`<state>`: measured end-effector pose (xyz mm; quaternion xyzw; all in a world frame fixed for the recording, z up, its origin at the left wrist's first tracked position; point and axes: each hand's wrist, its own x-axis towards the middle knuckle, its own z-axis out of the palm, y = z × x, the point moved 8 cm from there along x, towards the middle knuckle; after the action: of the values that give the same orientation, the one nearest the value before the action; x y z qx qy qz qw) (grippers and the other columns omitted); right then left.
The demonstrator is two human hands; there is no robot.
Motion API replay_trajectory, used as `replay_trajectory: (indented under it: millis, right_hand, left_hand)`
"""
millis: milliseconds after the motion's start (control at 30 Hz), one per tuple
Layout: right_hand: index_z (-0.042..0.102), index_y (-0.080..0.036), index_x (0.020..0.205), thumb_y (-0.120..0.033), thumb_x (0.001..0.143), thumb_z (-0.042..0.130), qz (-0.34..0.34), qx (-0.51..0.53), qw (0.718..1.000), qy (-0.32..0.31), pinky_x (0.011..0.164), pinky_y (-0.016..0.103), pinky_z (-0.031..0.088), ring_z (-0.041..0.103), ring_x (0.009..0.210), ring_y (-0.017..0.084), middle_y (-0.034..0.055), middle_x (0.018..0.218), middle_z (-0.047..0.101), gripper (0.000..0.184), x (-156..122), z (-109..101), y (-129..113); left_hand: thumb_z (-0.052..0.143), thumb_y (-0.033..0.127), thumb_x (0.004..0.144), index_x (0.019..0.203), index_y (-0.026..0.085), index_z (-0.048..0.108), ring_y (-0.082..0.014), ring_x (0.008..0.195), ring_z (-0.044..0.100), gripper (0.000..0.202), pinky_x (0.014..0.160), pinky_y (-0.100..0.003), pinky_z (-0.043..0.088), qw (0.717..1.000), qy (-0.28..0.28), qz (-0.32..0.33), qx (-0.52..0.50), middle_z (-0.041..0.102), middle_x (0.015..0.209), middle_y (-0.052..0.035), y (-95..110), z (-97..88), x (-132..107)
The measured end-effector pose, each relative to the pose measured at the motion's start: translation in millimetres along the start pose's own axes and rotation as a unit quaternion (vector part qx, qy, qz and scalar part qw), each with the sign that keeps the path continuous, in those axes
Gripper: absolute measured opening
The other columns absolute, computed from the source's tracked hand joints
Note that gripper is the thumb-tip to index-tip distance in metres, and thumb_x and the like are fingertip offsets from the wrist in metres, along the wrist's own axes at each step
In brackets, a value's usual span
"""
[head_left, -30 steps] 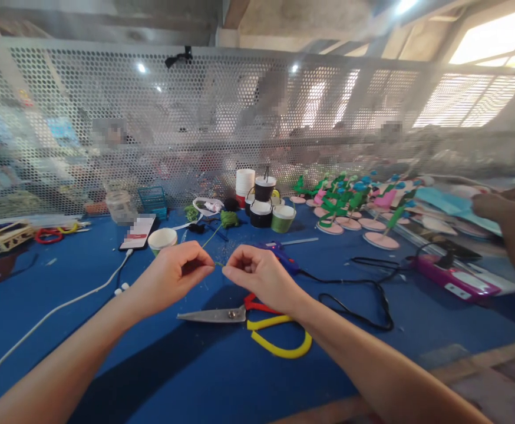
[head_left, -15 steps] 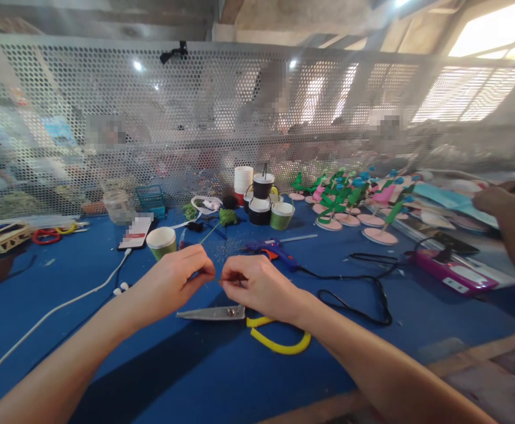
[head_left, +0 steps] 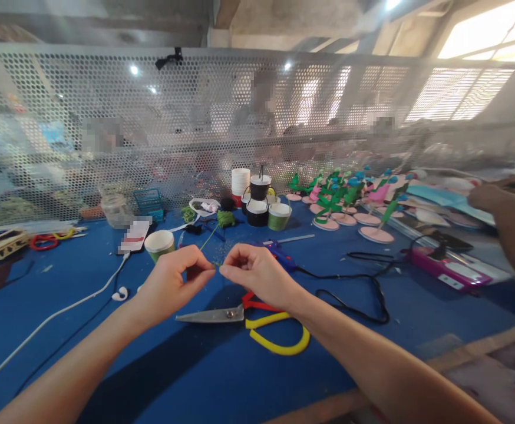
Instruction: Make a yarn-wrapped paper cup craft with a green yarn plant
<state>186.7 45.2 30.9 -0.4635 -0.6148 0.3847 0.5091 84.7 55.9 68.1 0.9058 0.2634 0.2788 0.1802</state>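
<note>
My left hand [head_left: 175, 284] and my right hand [head_left: 257, 274] meet above the blue table [head_left: 160, 377], each pinching one end of a thin green wire [head_left: 215, 264]. The fingertips almost touch. A strand of the same green runs back from the hands toward a small green spool [head_left: 225, 219]. Just below my hands lie scissors [head_left: 240, 321] with a red and a yellow handle loop, blades pointing left. A blue glue gun [head_left: 279, 252] rests behind my right hand, its black cord [head_left: 363, 291] curling to the right.
A paper cup [head_left: 159, 243], a phone [head_left: 134, 235] on a white cable [head_left: 54, 318], stacked cups and small black buckets [head_left: 258, 203] stand further back. Green foam figures on pink discs [head_left: 350, 206] fill the right. Another person's arm [head_left: 511, 227] reaches in at the right edge. A perforated screen [head_left: 151, 129] closes the back.
My hands dipped toward the scissors half a second ago and have risen again, still pinched together on the wire. The view has shifted slightly right.
</note>
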Motion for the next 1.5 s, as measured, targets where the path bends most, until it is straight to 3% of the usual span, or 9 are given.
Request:
replay_trajectory:
  millis: [167,333,500,700,900,1067,1267,1400,1500]
  right_hand:
    - [0.048,-0.016,0.059,-0.014,0.067,0.05,-0.069,-0.125,0.99,0.023,0.045,0.018,0.031,0.037,0.047,0.005,-0.0055,0.052,0.043,0.009,-2.6,-1.1,-7.2]
    - [0.048,-0.016,0.057,-0.005,0.063,0.05,-0.139,-0.24,0.96,-0.031,0.048,0.018,0.03,0.038,0.048,0.005,-0.0056,0.051,0.043,0.013,-7.5,9.3,-19.8]
    - [0.05,-0.016,0.059,-0.012,0.067,0.052,-0.08,-0.139,0.984,-0.079,0.046,0.017,0.031,0.038,0.047,0.005,-0.0057,0.051,0.044,0.009,-6.8,9.5,-14.3]
    - [0.048,-0.016,0.062,-0.024,0.067,0.055,-0.019,-0.008,0.999,-0.045,0.045,0.017,0.031,0.036,0.047,0.005,-0.0058,0.053,0.042,0.012,-0.2,2.3,-2.5]
    - [0.048,-0.015,0.059,-0.016,0.066,0.052,-0.036,-0.1,0.994,0.015,0.044,0.017,0.029,0.035,0.046,0.005,-0.0056,0.051,0.042,0.008,2.0,-1.4,-0.7]
    - [0.05,-0.016,0.058,-0.004,0.061,0.049,-0.11,-0.217,0.969,-0.035,0.046,0.017,0.029,0.038,0.048,0.005,-0.0057,0.05,0.043,0.012,-4.3,10.5,-12.5]
    - [0.049,-0.015,0.059,-0.015,0.066,0.053,-0.049,-0.082,0.991,-0.091,0.044,0.016,0.031,0.036,0.046,0.005,-0.0059,0.051,0.043,0.009,-4.1,11.4,-9.1]
    - [0.048,-0.015,0.061,-0.023,0.067,0.055,-0.017,-0.008,0.999,-0.043,0.044,0.016,0.03,0.036,0.047,0.005,-0.0057,0.053,0.042,0.012,1.1,2.2,-3.1]
    - [0.048,-0.015,0.06,-0.021,0.068,0.053,-0.019,-0.043,0.999,-0.004,0.043,0.017,0.029,0.035,0.046,0.005,-0.0056,0.052,0.042,0.011,2.9,-2.5,-0.2]
  left_hand:
    - [0.047,0.014,0.076,0.068,0.015,0.052,-0.0075,0.056,0.044,0.01,0.053,-0.019,0.037,0.996,-0.009,0.062,0.071,0.048,0.064,0.0011,12.4,3.0,-3.0]
    - [0.045,0.012,0.078,0.071,0.015,0.052,-0.0081,0.061,0.045,0.01,0.057,-0.02,0.038,0.992,-0.034,0.073,0.102,0.049,0.067,0.0005,13.1,1.9,-2.4]
    - [0.044,0.016,0.079,0.072,0.015,0.053,-0.0087,0.062,0.046,0.011,0.058,-0.02,0.038,0.996,-0.054,0.032,0.06,0.051,0.068,0.0004,4.0,0.5,0.5]
    - [0.045,0.021,0.078,0.067,0.014,0.051,-0.0077,0.056,0.043,0.014,0.052,-0.019,0.037,0.999,-0.033,0.019,0.031,0.048,0.062,0.0016,1.1,1.5,0.1]
    - [0.044,0.015,0.079,0.07,0.015,0.053,-0.0075,0.058,0.044,0.013,0.054,-0.018,0.037,0.991,-0.021,0.094,0.092,0.049,0.066,0.0003,16.9,6.6,-4.1]
    - [0.043,0.014,0.08,0.071,0.015,0.051,-0.0082,0.063,0.046,0.012,0.058,-0.019,0.038,0.991,-0.039,0.086,0.097,0.05,0.07,-0.0001,14.6,4.9,-2.5]
    - [0.043,0.018,0.079,0.069,0.015,0.052,-0.0083,0.059,0.044,0.014,0.054,-0.019,0.036,0.997,-0.054,0.027,0.051,0.048,0.065,0.0011,-4.3,3.4,1.5]
    - [0.045,0.02,0.079,0.067,0.014,0.053,-0.0075,0.057,0.043,0.015,0.053,-0.018,0.037,0.998,-0.042,0.038,0.033,0.049,0.064,0.0008,-0.8,6.7,0.1]
    - [0.045,0.017,0.078,0.068,0.015,0.054,-0.0073,0.058,0.044,0.014,0.053,-0.018,0.037,0.996,-0.017,0.074,0.052,0.05,0.065,0.0005,9.1,7.3,-1.8]
